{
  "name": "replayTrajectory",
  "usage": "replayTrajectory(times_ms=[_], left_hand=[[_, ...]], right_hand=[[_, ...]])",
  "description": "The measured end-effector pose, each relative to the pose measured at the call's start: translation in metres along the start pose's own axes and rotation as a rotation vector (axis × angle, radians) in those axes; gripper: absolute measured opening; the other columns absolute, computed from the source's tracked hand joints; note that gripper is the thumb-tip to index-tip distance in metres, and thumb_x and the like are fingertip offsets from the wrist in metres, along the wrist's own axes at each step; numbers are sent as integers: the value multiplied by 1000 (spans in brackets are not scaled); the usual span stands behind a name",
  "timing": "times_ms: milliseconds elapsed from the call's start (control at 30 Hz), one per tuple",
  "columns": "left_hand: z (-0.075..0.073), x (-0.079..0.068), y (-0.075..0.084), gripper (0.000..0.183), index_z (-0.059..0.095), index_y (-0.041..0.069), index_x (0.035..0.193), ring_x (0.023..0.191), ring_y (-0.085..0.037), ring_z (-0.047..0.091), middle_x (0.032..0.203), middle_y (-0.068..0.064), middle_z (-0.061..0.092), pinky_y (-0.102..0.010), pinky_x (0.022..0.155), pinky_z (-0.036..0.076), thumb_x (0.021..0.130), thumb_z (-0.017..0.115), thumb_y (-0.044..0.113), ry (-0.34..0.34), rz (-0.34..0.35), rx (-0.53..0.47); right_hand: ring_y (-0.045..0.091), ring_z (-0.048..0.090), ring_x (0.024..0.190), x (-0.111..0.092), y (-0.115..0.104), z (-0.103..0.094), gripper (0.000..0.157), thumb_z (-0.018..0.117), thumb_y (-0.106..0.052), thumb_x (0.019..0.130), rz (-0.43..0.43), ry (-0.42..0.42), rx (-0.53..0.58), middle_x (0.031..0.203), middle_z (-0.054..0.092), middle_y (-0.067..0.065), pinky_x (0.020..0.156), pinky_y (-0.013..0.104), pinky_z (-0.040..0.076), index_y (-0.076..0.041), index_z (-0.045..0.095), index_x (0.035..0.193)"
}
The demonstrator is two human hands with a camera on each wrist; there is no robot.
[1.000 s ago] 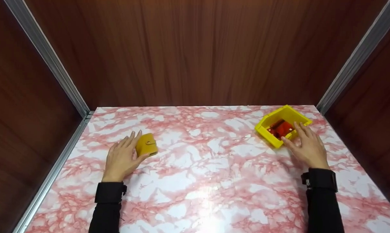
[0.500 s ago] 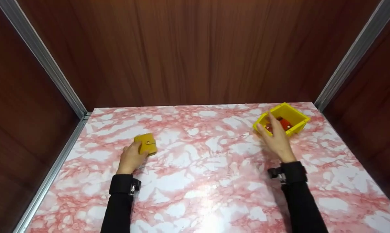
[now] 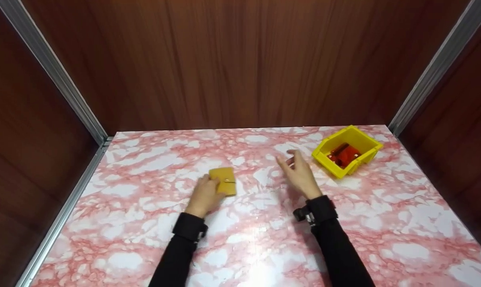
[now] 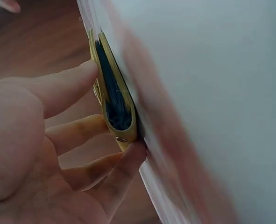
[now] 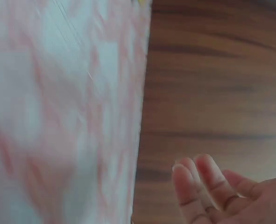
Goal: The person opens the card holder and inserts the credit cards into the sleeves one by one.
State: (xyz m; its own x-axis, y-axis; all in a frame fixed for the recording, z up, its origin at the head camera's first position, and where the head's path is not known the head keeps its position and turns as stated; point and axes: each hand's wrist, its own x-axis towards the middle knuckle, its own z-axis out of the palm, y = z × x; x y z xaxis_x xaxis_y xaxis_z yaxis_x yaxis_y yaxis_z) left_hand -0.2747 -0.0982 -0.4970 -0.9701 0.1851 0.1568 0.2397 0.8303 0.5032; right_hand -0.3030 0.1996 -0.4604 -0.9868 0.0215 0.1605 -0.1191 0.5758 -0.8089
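A small mustard-yellow snap wallet (image 3: pixel 225 178) lies close over the middle of the marbled table. My left hand (image 3: pixel 205 195) grips it from its left side; in the left wrist view the thumb presses one cover of the wallet (image 4: pixel 132 112) and fingers curl round its spine. Dark leaves show between its covers. My right hand (image 3: pixel 301 174) hovers over the table to the wallet's right, fingers loosely bent and holding nothing. The right wrist view shows the same hand (image 5: pixel 222 191) with its fingers apart from any object.
A yellow plastic bin (image 3: pixel 331 167) stands at the back right, with a red and dark item (image 3: pixel 346 154) inside. Wood-grain panels (image 3: pixel 240 67) with metal corner posts (image 3: pixel 57 75) enclose the table (image 3: pixel 256 239) at the back and sides.
My left hand has taken hold of the wallet and slid it rightward to the table's middle. My right hand has moved left, away from the yellow bin.
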Motion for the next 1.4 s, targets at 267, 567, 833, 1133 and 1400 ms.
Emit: replayTrajectory(times_ms=[267,567,833,1133,1400], left_hand=[[38,4,63,56,67,-6,130,113,-42,60,136,-32,57,-51,100,54,90,81,31,-4,159,110],[56,6,99,55,68,-4,130,113,-39,61,134,-31,58,-45,98,55,91,80,33,-15,209,183],[55,6,92,57,68,-4,129,116,-39,60,137,-31,57,-46,101,54,90,81,35,-27,245,142],[54,7,91,53,72,0,126,116,-40,60,140,-30,55,-50,100,53,86,85,31,-50,206,40],[54,7,89,50,72,1,126,116,-40,60,142,-30,54,-50,99,53,86,85,29,-49,204,58]], right_hand=[[20,54,68,-10,6,29,46,65,-48,99,36,-161,-207,79,59,4,64,32,42,-6,54,111],[24,54,75,-15,13,33,37,74,-39,94,-7,-211,-312,77,54,4,68,34,42,-9,54,87],[22,52,70,-15,15,35,37,76,-39,93,-20,-216,-349,73,50,1,64,32,39,-12,52,82],[22,53,66,-15,15,37,31,73,-30,92,-74,-186,-421,69,55,3,63,34,42,-11,55,75],[37,68,88,-17,11,41,23,61,-25,100,-124,-237,-518,93,71,18,81,53,54,-2,66,100]])
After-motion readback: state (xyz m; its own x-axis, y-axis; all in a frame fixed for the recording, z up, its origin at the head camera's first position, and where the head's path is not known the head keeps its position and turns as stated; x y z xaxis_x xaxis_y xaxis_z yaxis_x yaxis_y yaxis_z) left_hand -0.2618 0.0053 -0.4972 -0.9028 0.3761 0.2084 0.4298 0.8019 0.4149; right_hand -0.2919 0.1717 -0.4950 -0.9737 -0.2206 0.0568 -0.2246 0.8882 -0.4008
